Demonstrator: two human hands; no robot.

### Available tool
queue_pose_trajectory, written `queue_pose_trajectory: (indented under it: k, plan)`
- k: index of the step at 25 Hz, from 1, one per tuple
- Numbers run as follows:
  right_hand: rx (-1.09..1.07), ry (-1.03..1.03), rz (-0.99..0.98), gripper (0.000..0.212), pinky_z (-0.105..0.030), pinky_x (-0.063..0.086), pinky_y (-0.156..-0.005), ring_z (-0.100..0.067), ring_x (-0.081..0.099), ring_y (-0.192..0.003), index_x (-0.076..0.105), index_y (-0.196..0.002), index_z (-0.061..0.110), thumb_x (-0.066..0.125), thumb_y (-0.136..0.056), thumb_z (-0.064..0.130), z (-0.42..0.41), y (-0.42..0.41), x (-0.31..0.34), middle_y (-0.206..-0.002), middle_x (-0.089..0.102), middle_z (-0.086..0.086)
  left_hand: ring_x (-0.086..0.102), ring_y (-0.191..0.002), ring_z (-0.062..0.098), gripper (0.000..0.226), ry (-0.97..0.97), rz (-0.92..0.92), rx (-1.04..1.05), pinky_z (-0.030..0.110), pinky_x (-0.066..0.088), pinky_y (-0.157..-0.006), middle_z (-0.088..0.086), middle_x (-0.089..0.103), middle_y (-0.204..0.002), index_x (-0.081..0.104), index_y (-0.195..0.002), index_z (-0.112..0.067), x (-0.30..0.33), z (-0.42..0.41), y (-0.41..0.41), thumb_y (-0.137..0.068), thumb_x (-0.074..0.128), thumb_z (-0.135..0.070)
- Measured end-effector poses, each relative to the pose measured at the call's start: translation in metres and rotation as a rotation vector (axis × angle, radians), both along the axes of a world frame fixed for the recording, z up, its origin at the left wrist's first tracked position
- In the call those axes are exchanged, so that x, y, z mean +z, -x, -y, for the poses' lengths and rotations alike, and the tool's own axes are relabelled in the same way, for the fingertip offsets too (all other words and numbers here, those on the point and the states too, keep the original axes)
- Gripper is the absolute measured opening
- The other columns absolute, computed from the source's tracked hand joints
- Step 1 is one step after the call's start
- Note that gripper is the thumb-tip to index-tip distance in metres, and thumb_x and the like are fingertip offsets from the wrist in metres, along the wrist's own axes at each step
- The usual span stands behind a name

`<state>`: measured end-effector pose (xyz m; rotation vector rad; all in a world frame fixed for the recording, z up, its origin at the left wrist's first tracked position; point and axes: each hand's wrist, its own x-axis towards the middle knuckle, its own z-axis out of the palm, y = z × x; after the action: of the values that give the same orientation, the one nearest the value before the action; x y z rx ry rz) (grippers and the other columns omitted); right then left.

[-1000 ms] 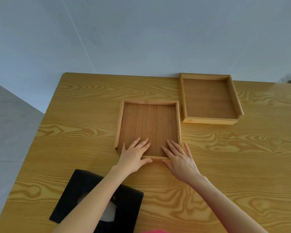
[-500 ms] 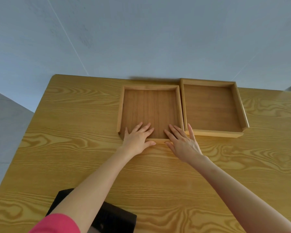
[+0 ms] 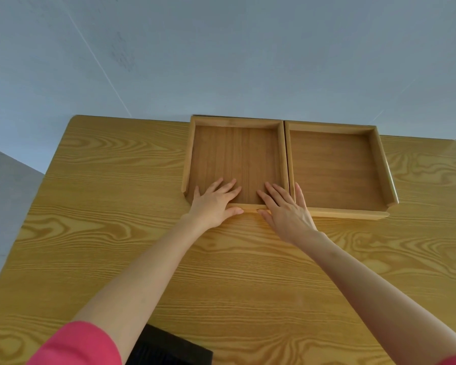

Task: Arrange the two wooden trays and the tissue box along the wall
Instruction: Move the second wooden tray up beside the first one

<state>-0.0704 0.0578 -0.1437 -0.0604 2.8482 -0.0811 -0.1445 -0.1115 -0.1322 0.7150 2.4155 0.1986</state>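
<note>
At the bottom edge of the view, the black tissue box is cut off by the frame and partly hidden behind the left forearm and its pink sleeve, so only a dark corner of it shows on the desk, well apart from the trays. A sliver of a second pink sleeve shows at the lower right corner. The near rim of the left tray is mostly covered by both hands.

The left hand lies flat with its fingers spread on the tray floor and its thumb along the near rim. The right hand is flat too; most of its fingers lie inside the left tray, and the outermost one crosses the shared wall onto the right tray. Neither hand grips anything; both press open-palmed.

Half a second ago the left tray stood just short of the wall; now its far rim meets the desk's back edge at the wall, side by side and touching the right tray. More of the tissue box has slipped out of view as the camera leaned forward.
</note>
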Motion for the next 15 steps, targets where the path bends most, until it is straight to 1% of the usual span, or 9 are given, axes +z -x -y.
queue_pose_trajectory:
  k: [1, 2, 3, 5, 7, 11, 15]
  plan:
    - [-0.013, 0.007, 0.017, 0.060, -0.048, -0.010, -0.115, -0.014, 0.006, -0.145, 0.016, -0.145, 0.023, 0.009, -0.092, 0.050, 0.000, 0.000, 0.001, -0.158, 0.012, -0.001, -0.002, -0.146, 0.017, 0.064, -0.004, 0.003, 0.006, 0.062, 0.006, -0.113, -0.010, 0.004, -0.158, 0.017, -0.145, -0.030, 0.000, 0.000, 0.000, -0.089, 0.041, -0.049]
    - [-0.021, 0.011, 0.033, 0.055, -0.048, -0.010, -0.116, -0.013, 0.005, -0.145, 0.016, -0.145, 0.023, 0.018, -0.096, 0.046, 0.000, 0.000, 0.002, -0.158, 0.011, 0.000, -0.001, -0.146, 0.017, 0.064, -0.009, 0.017, 0.018, 0.062, 0.006, -0.113, -0.009, 0.005, -0.158, 0.018, -0.145, -0.030, 0.000, -0.001, 0.000, -0.089, 0.043, -0.048]
    - [-0.023, 0.010, 0.045, 0.053, -0.048, -0.010, -0.116, -0.013, 0.005, -0.145, 0.015, -0.145, 0.023, 0.022, -0.097, 0.044, 0.000, 0.000, 0.003, -0.158, 0.011, 0.000, -0.001, -0.146, 0.017, 0.064, -0.014, 0.035, 0.033, 0.062, 0.006, -0.113, -0.009, 0.005, -0.158, 0.019, -0.145, -0.029, 0.002, -0.003, 0.001, -0.089, 0.045, -0.047]
    - [-0.031, 0.021, 0.048, 0.052, -0.046, -0.010, -0.116, -0.014, 0.007, -0.145, 0.017, -0.145, 0.022, 0.026, -0.098, 0.042, 0.002, 0.000, 0.006, -0.158, 0.012, -0.001, 0.001, -0.146, 0.019, 0.062, -0.020, 0.055, 0.057, 0.062, 0.009, -0.113, -0.007, 0.007, -0.158, 0.022, -0.144, -0.028, 0.005, -0.006, 0.001, -0.089, 0.048, -0.042]
    - [-0.063, 0.058, 0.041, 0.051, -0.044, -0.007, -0.117, -0.014, 0.011, -0.145, 0.022, -0.144, 0.019, 0.029, -0.098, 0.038, 0.005, 0.000, 0.009, -0.157, 0.015, -0.002, 0.004, -0.146, 0.023, 0.055, -0.032, 0.035, 0.075, 0.060, 0.012, -0.113, -0.002, 0.011, -0.158, 0.030, -0.142, -0.027, 0.007, -0.009, -0.003, -0.091, 0.049, -0.037]
    - [-0.115, 0.122, 0.030, 0.048, -0.041, -0.002, -0.119, -0.015, 0.015, -0.144, 0.024, -0.143, 0.014, 0.036, -0.098, 0.025, 0.012, -0.008, 0.014, -0.157, 0.018, -0.004, 0.011, -0.145, 0.026, 0.040, -0.094, -0.023, 0.104, 0.057, 0.013, -0.115, 0.005, 0.020, -0.156, 0.044, -0.135, -0.025, 0.007, -0.008, -0.017, -0.095, 0.043, -0.023]
    - [-0.157, 0.176, 0.020, 0.049, -0.039, -0.002, -0.119, -0.016, 0.016, -0.144, 0.023, -0.143, 0.011, 0.036, -0.097, 0.021, 0.017, -0.015, 0.016, -0.156, 0.019, -0.005, 0.013, -0.145, 0.026, 0.041, -0.130, -0.062, 0.101, 0.054, 0.009, -0.117, 0.006, 0.023, -0.155, 0.044, -0.134, -0.025, 0.004, -0.002, -0.023, -0.097, 0.036, -0.012]
